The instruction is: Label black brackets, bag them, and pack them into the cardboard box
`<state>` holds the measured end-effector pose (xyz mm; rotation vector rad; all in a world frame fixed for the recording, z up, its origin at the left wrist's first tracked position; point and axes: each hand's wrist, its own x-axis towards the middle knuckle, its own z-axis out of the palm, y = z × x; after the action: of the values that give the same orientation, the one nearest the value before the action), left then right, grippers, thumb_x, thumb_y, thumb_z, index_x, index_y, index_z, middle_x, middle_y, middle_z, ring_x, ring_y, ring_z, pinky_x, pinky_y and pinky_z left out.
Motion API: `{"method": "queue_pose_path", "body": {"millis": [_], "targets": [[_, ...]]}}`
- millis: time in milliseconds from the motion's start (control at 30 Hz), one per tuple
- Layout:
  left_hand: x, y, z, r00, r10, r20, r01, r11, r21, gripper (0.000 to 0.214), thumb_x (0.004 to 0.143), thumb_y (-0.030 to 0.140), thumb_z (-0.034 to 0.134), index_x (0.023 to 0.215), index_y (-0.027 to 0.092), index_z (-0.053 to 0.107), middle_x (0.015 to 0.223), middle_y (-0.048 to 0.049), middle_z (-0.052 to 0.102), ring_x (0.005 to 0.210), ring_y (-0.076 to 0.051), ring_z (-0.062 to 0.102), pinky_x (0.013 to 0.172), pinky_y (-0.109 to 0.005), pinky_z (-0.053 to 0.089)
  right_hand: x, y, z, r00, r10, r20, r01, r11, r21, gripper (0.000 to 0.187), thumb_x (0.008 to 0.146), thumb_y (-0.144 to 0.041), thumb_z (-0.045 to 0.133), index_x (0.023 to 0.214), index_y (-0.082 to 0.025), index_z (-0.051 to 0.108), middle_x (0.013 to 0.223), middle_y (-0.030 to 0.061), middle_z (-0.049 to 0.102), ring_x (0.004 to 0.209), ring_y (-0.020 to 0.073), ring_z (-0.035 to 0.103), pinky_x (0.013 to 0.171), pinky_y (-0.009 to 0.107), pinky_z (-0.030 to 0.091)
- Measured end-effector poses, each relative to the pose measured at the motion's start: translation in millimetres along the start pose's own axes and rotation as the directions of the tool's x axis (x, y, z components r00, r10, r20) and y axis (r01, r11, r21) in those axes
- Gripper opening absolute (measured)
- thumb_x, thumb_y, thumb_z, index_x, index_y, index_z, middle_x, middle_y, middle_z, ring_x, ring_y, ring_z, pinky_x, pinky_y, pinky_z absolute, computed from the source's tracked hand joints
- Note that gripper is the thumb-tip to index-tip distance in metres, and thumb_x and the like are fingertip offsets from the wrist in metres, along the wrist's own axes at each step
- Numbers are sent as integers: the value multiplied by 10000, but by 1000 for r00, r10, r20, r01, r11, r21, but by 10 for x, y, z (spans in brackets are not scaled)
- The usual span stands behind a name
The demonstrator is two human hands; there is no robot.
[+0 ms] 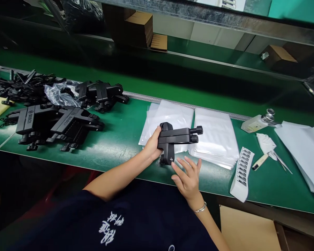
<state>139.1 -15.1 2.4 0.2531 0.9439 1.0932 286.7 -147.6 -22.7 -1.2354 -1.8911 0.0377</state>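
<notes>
My left hand (pixel 152 145) is wrapped around one end of a black clamp bracket (pixel 176 136), raised above the front of the bench. Two knobs stick out of its right end, and a small screw shows on its lower arm. Below and to the right, my right hand (pixel 188 179) has its fingers spread and holds nothing; its fingertips are close to the bracket's lower arm. Whether they touch it I cannot tell. Behind the bracket lie two stacks of clear plastic bags (pixel 216 134). More black brackets (pixel 68 123) marked BOSCH lie to the left.
Loose black parts (pixel 23 87) and a crumpled plastic bag (pixel 61 94) lie at the far left. On the right are a label strip (pixel 243 170), a dispenser bottle (pixel 255 123), a light-handled tool (pixel 260 162), tweezers (pixel 280 162) and white sheets (pixel 303 153). A metal shelf edge (pixel 225 22) crosses above.
</notes>
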Motion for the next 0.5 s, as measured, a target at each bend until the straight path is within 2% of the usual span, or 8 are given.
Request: {"method": "queue_pose_path", "body": {"millis": [67, 133, 167, 267, 333, 400, 467, 500], "targets": [[16, 9, -18, 1000, -18, 13, 18, 1000, -12, 372, 826, 534, 643, 875, 166, 659, 771, -25, 730, 712, -166, 684, 689, -268, 554, 15, -84, 39, 1000, -19, 2, 19, 1000, 16, 316, 951, -355, 515, 1255, -383, 595, 1177, 34, 669, 1184, 267, 562, 1182, 603, 74], [-7, 12, -42, 1000, -16, 3, 16, 1000, 11, 398, 808, 555, 654, 891, 166, 662, 785, -31, 733, 736, -179, 689, 701, -280, 557, 73, -117, 45, 989, 141, -45, -130, 973, 188, 347, 953, -380, 512, 1294, -354, 566, 1253, 60, 626, 1224, 272, 546, 1169, 605, 165], [-34, 16, -56, 1000, -4, 2, 4, 999, 39, 426, 793, 574, 661, 904, 163, 665, 804, -38, 735, 765, -188, 692, 709, -284, 555, 116, -114, 41, 962, 269, -57, -235, 913, 334, 396, 947, -414, 517, 1335, -339, 525, 1292, 78, 597, 1235, 277, 544, 1145, 600, 250], [-163, 56, -97, 984, 76, 158, -108, 973, 205, 544, 758, 624, 673, 1026, 152, 668, 988, -85, 733, 977, -240, 673, 797, -309, 540, 256, -39, 36, 776, 626, 83, -476, 493, 729, 546, 892, -496, 579, 1377, -287, 441, 1284, 116, 589, 1147, 265, 617, 977, 507, 501], [-264, 115, -128, 918, 110, 381, -241, 918, 316, 603, 763, 595, 688, 1189, 172, 628, 1204, -107, 672, 1160, -270, 596, 912, -331, 500, 325, 42, 62, 653, 724, 222, -531, 229, 816, 466, 866, -489, 615, 1267, -270, 520, 1172, 87, 655, 1021, 226, 672, 873, 434, 570], [-346, 188, -162, 805, 77, 588, -359, 852, 381, 659, 773, 503, 714, 1341, 223, 533, 1384, -96, 558, 1276, -281, 505, 1000, -349, 444, 361, 118, 123, 557, 772, 306, -548, 65, 834, 352, 876, -484, 594, 1143, -255, 590, 1097, 59, 695, 973, 202, 683, 844, 396, 585], [-394, 255, -188, 716, 26, 697, -457, 773, 440, 724, 765, 380, 727, 1421, 264, 445, 1454, -87, 485, 1291, -279, 479, 997, -352, 437, 363, 168, 209, 524, 777, 349, -544, -10, 839, 342, 898, -515, 531, 1089, -246, 622, 1073, 50, 713, 992, 202, 682, 884, 405, 575], [-404, 281, -193, 700, 13, 714, -499, 725, 475, 752, 752, 318, 726, 1437, 278, 418, 1453, -88, 480, 1259, -271, 498, 965, -345, 451, 352, 178, 254, 530, 772, 351, -549, -4, 836, 358, 908, -529, 497, 1076, -243, 632, 1062, 50, 719, 1006, 207, 681, 910, 415, 566]]}}
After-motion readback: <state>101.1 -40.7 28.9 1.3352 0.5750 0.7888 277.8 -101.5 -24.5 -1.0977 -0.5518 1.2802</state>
